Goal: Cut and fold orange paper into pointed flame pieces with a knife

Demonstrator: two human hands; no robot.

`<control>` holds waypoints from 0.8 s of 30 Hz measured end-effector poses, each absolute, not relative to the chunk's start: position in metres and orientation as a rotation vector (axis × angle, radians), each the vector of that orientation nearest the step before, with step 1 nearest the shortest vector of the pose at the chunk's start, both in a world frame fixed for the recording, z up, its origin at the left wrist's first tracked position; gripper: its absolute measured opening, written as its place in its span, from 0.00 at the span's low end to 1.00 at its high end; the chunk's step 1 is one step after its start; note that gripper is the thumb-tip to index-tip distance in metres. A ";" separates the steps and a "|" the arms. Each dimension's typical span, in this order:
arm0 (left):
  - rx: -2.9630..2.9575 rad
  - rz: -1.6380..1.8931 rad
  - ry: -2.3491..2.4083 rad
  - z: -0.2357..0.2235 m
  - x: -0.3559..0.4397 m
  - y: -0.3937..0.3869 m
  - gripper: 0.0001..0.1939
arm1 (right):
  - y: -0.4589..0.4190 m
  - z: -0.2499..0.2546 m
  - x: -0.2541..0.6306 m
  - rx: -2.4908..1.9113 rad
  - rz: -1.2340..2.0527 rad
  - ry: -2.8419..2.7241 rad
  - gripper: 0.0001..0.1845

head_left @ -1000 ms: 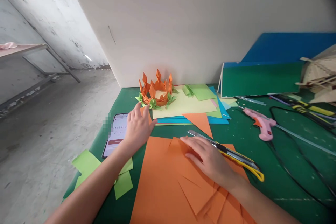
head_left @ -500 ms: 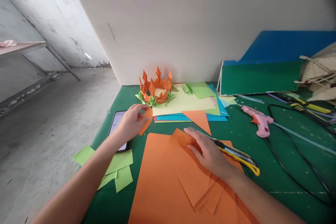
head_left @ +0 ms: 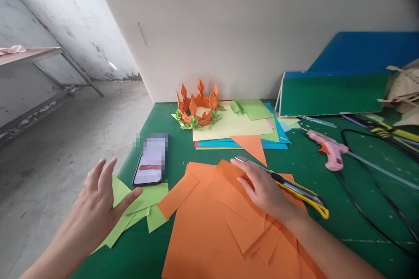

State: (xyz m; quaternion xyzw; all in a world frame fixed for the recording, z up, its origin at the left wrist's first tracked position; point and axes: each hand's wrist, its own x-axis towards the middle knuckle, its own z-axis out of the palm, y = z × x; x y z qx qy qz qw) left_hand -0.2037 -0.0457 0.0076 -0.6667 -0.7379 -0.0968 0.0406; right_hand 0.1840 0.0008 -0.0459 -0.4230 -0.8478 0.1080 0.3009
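My left hand [head_left: 98,196] is open with fingers spread, raised at the table's left edge over pale green paper pieces [head_left: 155,220]. My right hand [head_left: 258,183] lies on a loose orange sheet [head_left: 225,181], thumb apart from the fingers. Just behind it lies a yellow-and-black utility knife [head_left: 301,191], partly hidden by the hand. Below are a large orange sheet [head_left: 190,244] and several smaller cut orange pieces [head_left: 245,231]. An orange paper strip [head_left: 178,194] rests across the large sheet's left edge, between my hands.
A phone [head_left: 150,161] lies on the left. Behind stands an orange folded-paper crown [head_left: 199,107] with green leaves, beside stacked coloured paper [head_left: 242,128]. A pink glue gun [head_left: 329,150] with a black cord [head_left: 356,209] lies right. A green board [head_left: 330,94] stands at the back.
My left hand has let go of the orange strip, which now lies on the large sheet's left edge. The hand has moved down and left, uncovering the phone. My right hand stays in place.
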 end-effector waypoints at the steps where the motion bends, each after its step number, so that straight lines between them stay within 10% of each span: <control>1: -2.010 -0.276 -2.308 -0.006 -0.212 -0.058 0.48 | 0.001 -0.047 0.184 -1.118 0.275 -2.253 0.30; 24: -2.075 -0.414 -2.314 -0.046 -0.162 -0.046 0.50 | 0.000 -0.044 0.182 -1.102 0.251 -2.287 0.33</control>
